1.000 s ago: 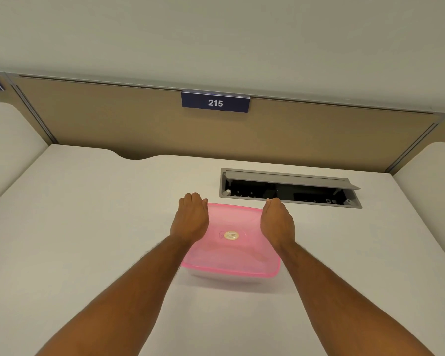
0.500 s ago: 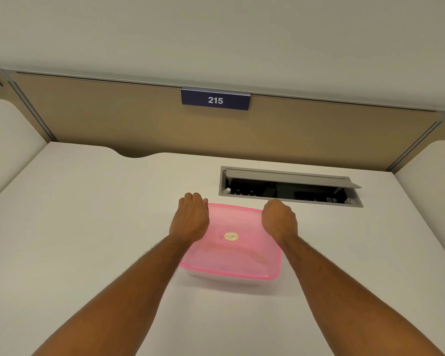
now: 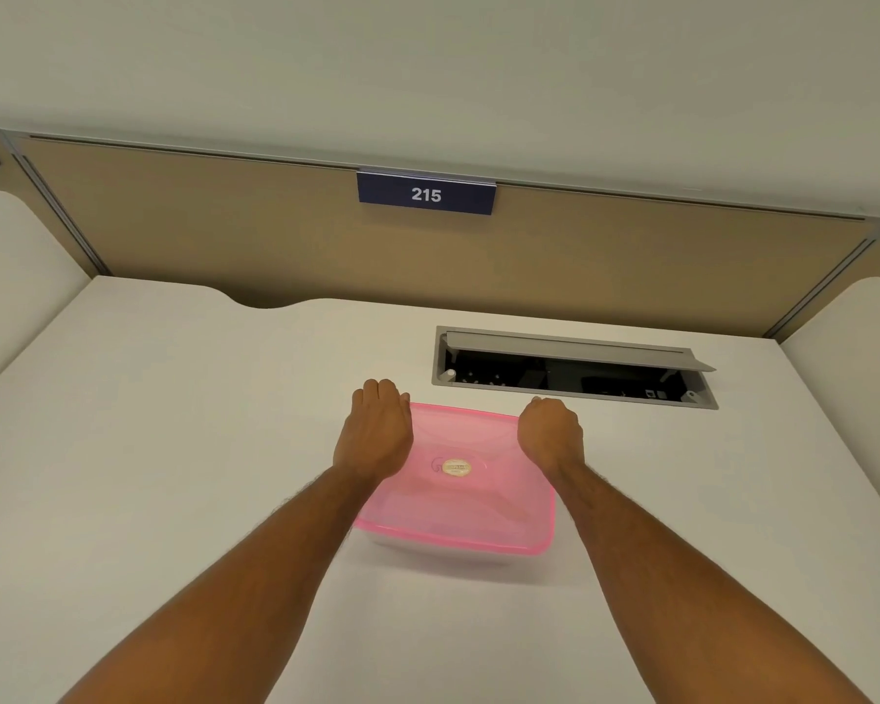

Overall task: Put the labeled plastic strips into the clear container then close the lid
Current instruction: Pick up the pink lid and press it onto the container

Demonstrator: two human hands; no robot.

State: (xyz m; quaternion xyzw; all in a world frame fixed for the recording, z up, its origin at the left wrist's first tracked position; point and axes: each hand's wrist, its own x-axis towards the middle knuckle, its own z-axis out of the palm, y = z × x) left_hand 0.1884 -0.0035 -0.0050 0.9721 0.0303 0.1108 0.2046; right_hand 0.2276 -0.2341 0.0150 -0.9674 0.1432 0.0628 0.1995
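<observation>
A translucent pink lid [image 3: 458, 500] with a small round gold sticker covers the clear container [image 3: 443, 555] in the middle of the white desk; only a sliver of the container's wall shows below the lid's near edge. My left hand [image 3: 374, 431] lies on the lid's far left corner with fingers curled over the edge. My right hand [image 3: 549, 431] rests on the far right corner, fingers curled down as well. Pale shapes show faintly through the lid; I cannot tell whether they are the strips.
An open grey cable hatch [image 3: 575, 368] is set into the desk just beyond the container, to the right. A tan partition with a blue sign reading 215 [image 3: 426, 194] closes the back. The white desk [image 3: 148, 449] spreads wide to both sides.
Both hands stay on the lid's far corners. The right hand's fingers have curled tighter over the edge, and the view has shifted slightly.
</observation>
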